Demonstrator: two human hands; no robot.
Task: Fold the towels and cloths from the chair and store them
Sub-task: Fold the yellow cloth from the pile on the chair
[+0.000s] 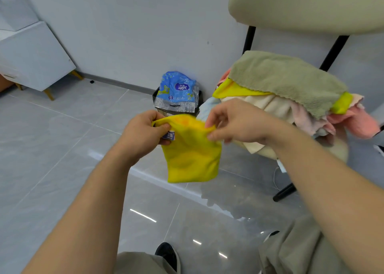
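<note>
A yellow cloth [192, 151] hangs in the air in the middle, over the gray floor [52, 149]. The left hand [143, 132] pinches its top corner at 9 o'clock, by a small tag [169, 136]. The right hand [232, 121] pinches the top corner at 3 o'clock. At 2 o'clock, a pile of towels [286, 99] sits on the chair [311, 5]. At 12 o'clock stands a bin [176, 105] with a blue bag [176, 86].

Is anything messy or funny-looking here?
Yes. The cloths lie in a jumbled heap on the chair, some drooping over its edge, and a blue wrapper sticks out of the bin.
</note>
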